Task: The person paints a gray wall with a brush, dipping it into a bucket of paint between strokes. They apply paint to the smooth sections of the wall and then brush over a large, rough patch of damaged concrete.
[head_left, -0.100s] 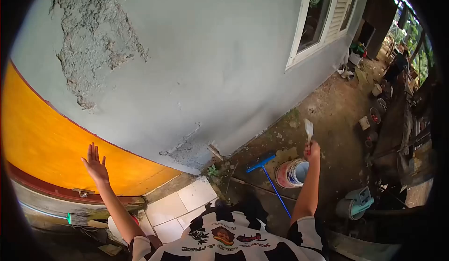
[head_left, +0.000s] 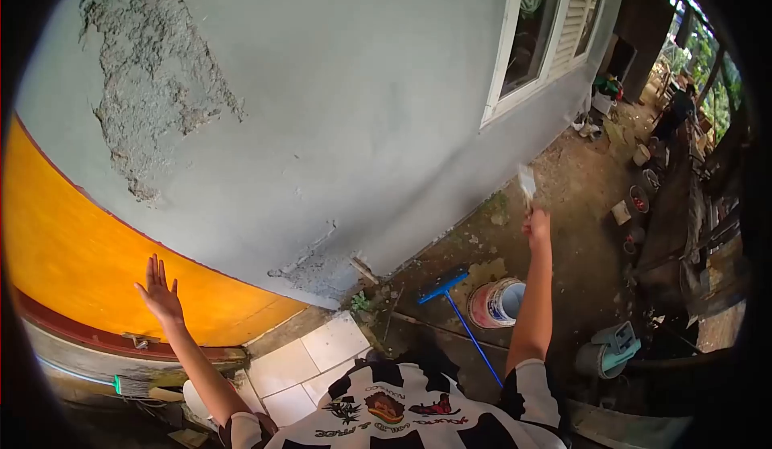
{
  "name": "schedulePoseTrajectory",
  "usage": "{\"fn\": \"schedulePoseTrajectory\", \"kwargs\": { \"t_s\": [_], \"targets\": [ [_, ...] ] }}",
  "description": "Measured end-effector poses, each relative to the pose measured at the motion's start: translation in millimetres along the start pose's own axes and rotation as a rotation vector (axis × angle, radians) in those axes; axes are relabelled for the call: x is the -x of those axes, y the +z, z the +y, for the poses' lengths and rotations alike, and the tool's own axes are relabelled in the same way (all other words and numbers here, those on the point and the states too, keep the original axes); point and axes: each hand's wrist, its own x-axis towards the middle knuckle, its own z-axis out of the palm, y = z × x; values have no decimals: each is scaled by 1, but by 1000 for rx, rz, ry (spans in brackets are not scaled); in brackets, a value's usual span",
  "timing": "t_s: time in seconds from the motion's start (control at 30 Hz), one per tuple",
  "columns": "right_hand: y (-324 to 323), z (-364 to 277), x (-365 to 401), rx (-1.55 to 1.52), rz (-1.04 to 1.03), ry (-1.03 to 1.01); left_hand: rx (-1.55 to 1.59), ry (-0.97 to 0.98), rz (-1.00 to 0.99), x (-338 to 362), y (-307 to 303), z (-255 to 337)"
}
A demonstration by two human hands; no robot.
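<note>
My right hand (head_left: pixel 536 224) is closed around the handle of a paintbrush (head_left: pixel 527 182), whose pale wide end points up and away from me. It is held out over the dirt ground, beyond a paint bucket (head_left: pixel 487 304) with whitish contents. My left hand (head_left: pixel 163 292) is raised in front of the orange lower wall (head_left: pixel 88 244), fingers stretched apart and holding nothing. Above that spreads a grey painted wall (head_left: pixel 322 87) with a rough, bare plaster patch (head_left: pixel 157 71) at upper left. A smaller damaged strip (head_left: pixel 318 264) runs low near the corner.
A blue squeegee (head_left: pixel 444 286) with a long handle lies beside the bucket. White floor tiles (head_left: pixel 293 366) are below the corner. At right stand a grey bucket with a teal container (head_left: pixel 619 348) and a white-framed window (head_left: pixel 503 55). A person (head_left: pixel 679 111) is far off at right.
My right hand has risen and stretched farther forward with the paintbrush. The left hand stays spread, slightly lower in view. The whole scene has shifted a little to the left.
</note>
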Motion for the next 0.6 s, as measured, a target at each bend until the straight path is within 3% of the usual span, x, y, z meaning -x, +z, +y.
{"fn": "schedulePoseTrajectory", "kwargs": {
  "t_s": [0.1, 0.17, 0.23, 0.3, 0.43, 0.6],
  "targets": [
    [50, -143, -12, 90, -79, -376, 101, -82, 41, 19, 11, -19],
    [95, -224, -8, 16, -225, -519, 113, -82, 38, 17, 14, -18],
    [134, -281, -14, -10, -320, -699, 91, -81, 34, 15, 16, -19],
    [162, -308, -23, -52, -439, -731, 85, -96, 58, 17, 25, -20],
    [177, -252, -61, 78, -478, -590, 136, -135, 62, 10, 28, -27],
    [117, -79, -112, 425, -366, -349, 109, -129, 80, 7, 33, -31]
  ]
}}
